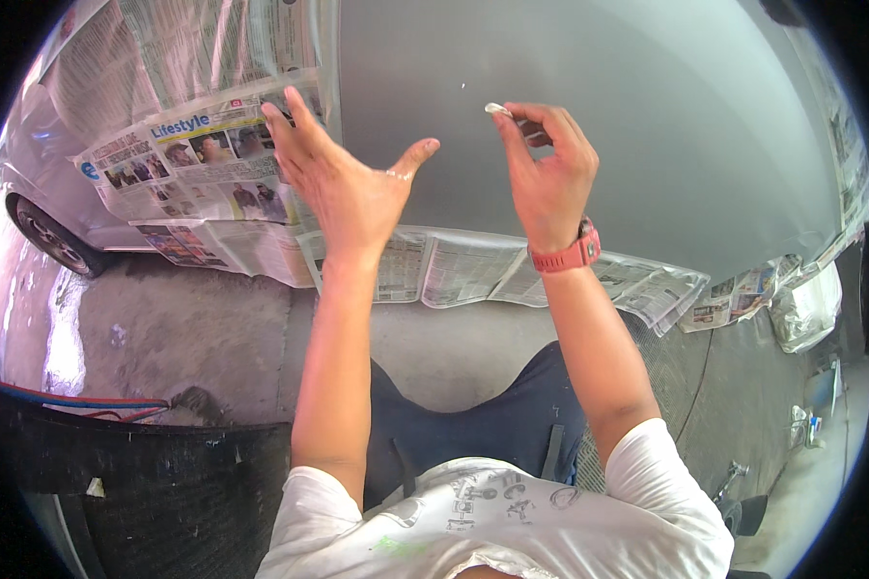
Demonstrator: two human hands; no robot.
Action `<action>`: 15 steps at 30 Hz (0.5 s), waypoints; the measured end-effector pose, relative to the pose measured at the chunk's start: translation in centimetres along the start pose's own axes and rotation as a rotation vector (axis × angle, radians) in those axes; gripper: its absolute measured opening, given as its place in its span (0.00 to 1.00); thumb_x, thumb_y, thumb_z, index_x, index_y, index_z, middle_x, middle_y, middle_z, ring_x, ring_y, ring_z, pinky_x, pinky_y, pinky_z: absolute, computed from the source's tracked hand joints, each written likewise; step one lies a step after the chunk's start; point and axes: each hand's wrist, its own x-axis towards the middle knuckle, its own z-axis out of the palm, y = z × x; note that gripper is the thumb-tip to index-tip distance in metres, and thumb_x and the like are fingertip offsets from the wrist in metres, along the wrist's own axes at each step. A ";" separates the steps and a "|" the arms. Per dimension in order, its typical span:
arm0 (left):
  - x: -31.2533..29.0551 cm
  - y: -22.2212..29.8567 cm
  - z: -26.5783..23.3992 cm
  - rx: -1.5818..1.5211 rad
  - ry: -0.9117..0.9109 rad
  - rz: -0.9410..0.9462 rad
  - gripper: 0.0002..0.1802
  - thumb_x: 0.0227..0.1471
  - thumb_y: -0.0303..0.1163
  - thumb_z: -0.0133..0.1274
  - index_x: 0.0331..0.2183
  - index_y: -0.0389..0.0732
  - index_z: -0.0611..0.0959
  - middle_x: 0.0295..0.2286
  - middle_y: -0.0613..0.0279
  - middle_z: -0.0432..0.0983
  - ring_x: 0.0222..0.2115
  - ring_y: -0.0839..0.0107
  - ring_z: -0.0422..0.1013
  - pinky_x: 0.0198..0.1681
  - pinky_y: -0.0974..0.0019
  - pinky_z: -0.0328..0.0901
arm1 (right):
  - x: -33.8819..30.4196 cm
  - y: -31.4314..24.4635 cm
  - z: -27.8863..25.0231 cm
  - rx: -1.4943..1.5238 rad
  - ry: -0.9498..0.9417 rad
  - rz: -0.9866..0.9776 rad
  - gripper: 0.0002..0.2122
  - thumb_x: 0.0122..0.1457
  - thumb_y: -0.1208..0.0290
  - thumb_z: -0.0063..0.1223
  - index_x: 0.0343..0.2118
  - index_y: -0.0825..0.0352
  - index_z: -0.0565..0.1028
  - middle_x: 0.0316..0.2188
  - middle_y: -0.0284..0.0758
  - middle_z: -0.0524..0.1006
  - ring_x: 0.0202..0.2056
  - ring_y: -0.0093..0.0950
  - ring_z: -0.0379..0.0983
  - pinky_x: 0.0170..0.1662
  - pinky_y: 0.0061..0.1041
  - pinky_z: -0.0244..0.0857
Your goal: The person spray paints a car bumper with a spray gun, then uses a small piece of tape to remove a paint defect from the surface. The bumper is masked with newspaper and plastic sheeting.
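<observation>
My right hand [557,183], with a red watch [566,254] at the wrist, pinches a small crumpled white piece [496,109] between thumb and fingertips. What that piece is made of I cannot make out. My left hand [343,188] is held up with fingers and thumb spread, holding nothing. Behind it, newspaper sheets [203,154] cover the left side of the car. Both hands are in front of a smooth grey car panel [666,125]; whether the left fingertips touch the paper I cannot tell. A tiny white speck [463,85] shows against the panel.
More newspaper [468,270] hangs along the panel's lower edge. To the left is a car wheel [53,236]. A black panel-like object [164,482] lies at lower left. On the right, a white plastic bag [807,309] is beside the newspaper. The floor is grey concrete [203,318].
</observation>
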 end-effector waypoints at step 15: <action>4.1 0.7 2.0 -0.023 -0.127 0.031 0.93 0.21 0.63 0.81 0.72 0.46 0.34 0.67 0.16 0.31 0.72 0.31 0.30 0.69 0.23 0.31 | 0.8 0.4 3.2 -0.230 -0.017 0.126 0.06 0.57 0.70 0.69 0.34 0.65 0.85 0.28 0.33 0.85 0.26 0.25 0.79 0.31 0.26 0.69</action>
